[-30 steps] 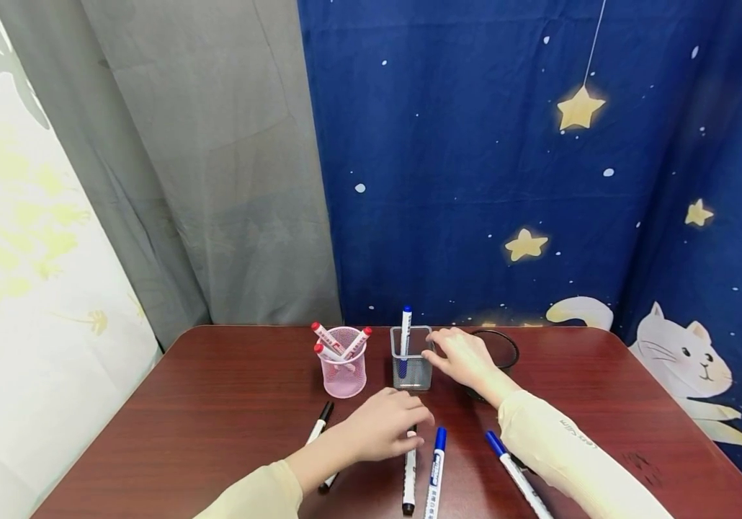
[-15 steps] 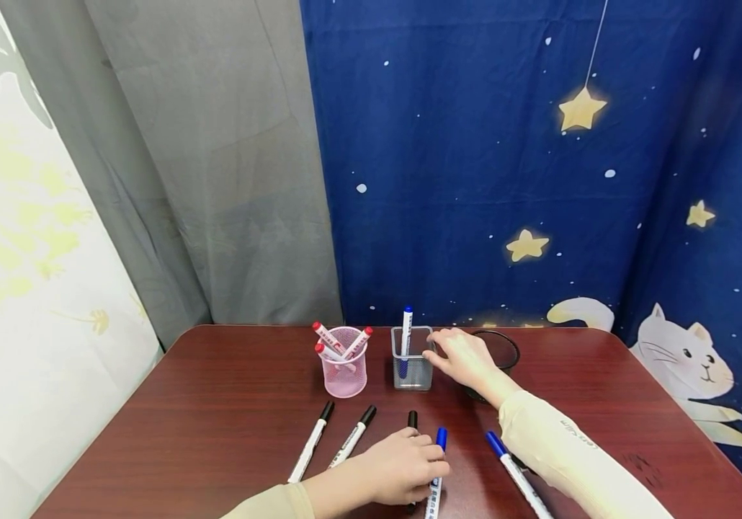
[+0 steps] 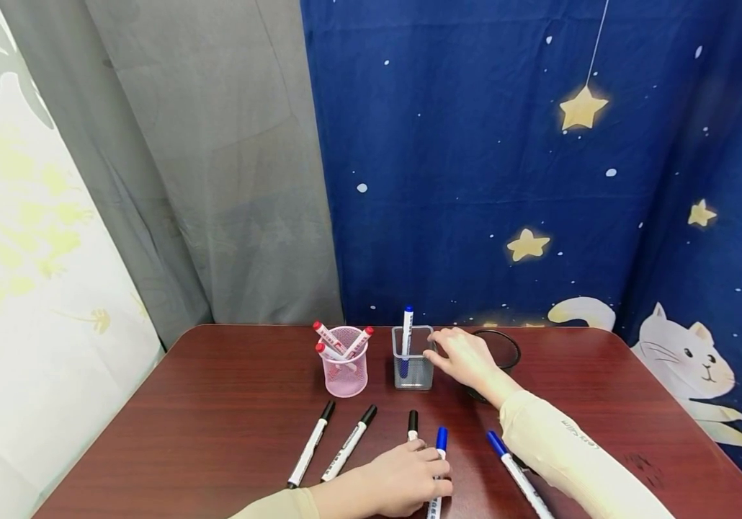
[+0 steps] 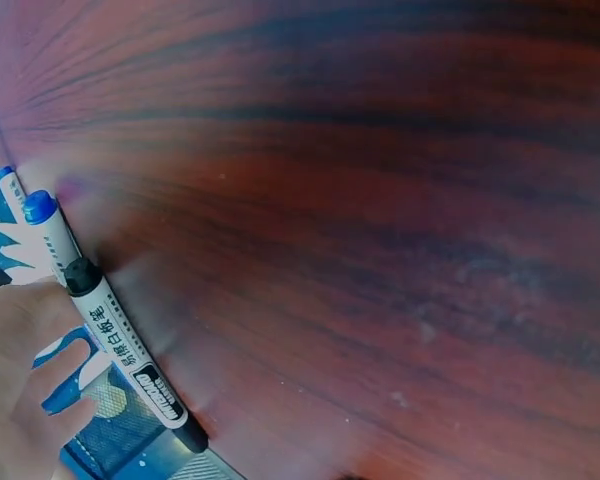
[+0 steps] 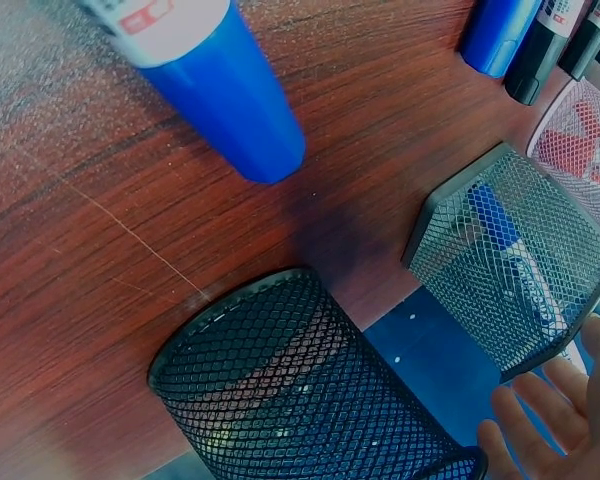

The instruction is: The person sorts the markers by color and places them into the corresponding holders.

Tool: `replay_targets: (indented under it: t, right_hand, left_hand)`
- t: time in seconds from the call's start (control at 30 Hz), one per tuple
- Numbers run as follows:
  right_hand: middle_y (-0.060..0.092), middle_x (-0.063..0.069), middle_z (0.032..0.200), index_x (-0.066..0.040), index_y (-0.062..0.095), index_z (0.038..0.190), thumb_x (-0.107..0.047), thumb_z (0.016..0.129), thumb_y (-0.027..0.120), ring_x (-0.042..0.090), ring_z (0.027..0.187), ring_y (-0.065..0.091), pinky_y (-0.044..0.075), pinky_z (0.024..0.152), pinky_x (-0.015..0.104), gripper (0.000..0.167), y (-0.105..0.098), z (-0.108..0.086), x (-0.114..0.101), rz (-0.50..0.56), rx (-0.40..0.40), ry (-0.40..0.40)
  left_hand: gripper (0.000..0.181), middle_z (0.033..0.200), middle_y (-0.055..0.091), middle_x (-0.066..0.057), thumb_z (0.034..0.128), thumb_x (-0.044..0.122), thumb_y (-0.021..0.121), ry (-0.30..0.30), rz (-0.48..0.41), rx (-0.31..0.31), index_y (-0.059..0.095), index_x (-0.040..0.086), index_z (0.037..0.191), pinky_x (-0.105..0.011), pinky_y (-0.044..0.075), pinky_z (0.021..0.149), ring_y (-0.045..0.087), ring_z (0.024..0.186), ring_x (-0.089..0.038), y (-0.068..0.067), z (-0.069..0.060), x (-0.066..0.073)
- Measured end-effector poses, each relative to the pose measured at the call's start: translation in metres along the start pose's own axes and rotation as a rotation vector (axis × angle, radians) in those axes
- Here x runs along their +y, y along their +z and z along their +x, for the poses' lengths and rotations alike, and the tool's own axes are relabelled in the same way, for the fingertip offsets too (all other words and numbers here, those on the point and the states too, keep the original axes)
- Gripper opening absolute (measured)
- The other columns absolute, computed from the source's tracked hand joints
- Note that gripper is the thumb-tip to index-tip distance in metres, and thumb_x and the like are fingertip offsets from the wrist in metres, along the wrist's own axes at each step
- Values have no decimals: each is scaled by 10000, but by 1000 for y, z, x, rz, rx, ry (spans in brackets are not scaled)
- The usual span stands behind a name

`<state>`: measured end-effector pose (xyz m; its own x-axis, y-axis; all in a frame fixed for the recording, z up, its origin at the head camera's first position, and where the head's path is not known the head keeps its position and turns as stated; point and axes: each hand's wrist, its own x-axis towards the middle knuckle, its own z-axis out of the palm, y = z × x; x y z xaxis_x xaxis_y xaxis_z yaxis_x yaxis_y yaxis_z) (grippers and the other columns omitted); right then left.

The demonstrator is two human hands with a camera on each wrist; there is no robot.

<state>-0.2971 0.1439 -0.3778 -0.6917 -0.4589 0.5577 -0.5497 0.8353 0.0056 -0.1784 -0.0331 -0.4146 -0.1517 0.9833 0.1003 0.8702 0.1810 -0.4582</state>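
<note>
The left hand (image 3: 406, 479) is noted in the head view palm down over the near part of the table (image 3: 228, 404), its fingers loosely bent across the nearest blue-capped marker (image 3: 435, 504); whether contact is made cannot be told. By the left wrist view those fingers are shown parted, with background visible between them. There, too, a black-capped marker (image 4: 130, 345) is displayed along its printed barrel, whereas in the head view all but its cap end is covered by the left hand. The right hand (image 3: 465, 357) is found at the rim of the grey mesh holder (image 3: 413, 375), fingers extended and slightly spread; firm contact cannot be confirmed. One blue-capped marker is contained in that holder, and three red-capped markers (image 3: 323, 336) in the pink mesh cup (image 3: 345, 378) beside it. The black mesh cup (image 5: 280, 385), largely obscured by the right hand and forearm in the head view, is fully exposed to its side in the right wrist view. Two further black-capped markers (image 3: 348, 450) are recorded lying left of the left hand's fingers, and another blue-capped marker (image 3: 520, 476) is seen beside the right sleeve (image 3: 572, 458).
</note>
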Motion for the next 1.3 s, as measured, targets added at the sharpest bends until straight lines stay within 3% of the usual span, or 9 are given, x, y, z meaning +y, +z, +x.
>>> replay_targets:
  t: [0.17,0.37,0.53,0.73,0.9,1.23,1.3]
  right_hand:
    - [623,9,880,-143,648,946,-354,792,635,164,785,586,471,561,325,262,-1,-1,0,3,-4,11]
    - [625,14,888,-137,647,947,-353,793,633,168,788,587,471,562,326,266,0,0,0,0,-1,5]
    - [626,9,889,-140,650,950,-351,799,627,163,780,586,471,557,323,260,-1,0,0,2,-3,4]
    - [623,5,876,-141,649,944,-350,797,629,161,773,584,468,556,319,257,0,0,0,6,4,1]
    - [622,6,871,-139,649,941,-352,794,631,165,778,584,467,562,326,260,1,0,1,3,11,-5]
    - [623,9,883,-138,648,941,-349,791,633,174,785,583,467,558,335,259,2,0,1,0,14,-8]
    - [623,10,881,-136,648,941,-346,791,634,175,784,584,468,561,336,259,2,0,1,1,13,-8]
  left_hand:
    - [208,1046,535,160,769,310,636,20,81,-32,600,331,972,-308,321,903,421,1081,-66,4,3,2]
    - [124,887,549,167,766,303,608,49,131,51,573,308,885,-246,351,809,482,911,-30,8,4,3]
    - [134,835,534,178,755,328,607,77,133,82,536,304,866,-224,365,775,498,826,-20,5,2,3]
    - [58,806,530,175,836,285,527,120,46,169,544,291,891,-204,361,800,500,793,-6,-1,1,2]
    - [116,821,521,180,872,313,468,163,7,191,563,293,934,-175,343,825,497,801,6,-10,1,1]
    - [164,813,530,169,900,343,444,140,-85,198,574,250,939,-125,353,718,503,794,16,-31,-1,-2]
    - [155,804,530,162,886,344,480,126,-150,206,566,232,949,-119,351,689,501,778,22,-34,-2,-3]
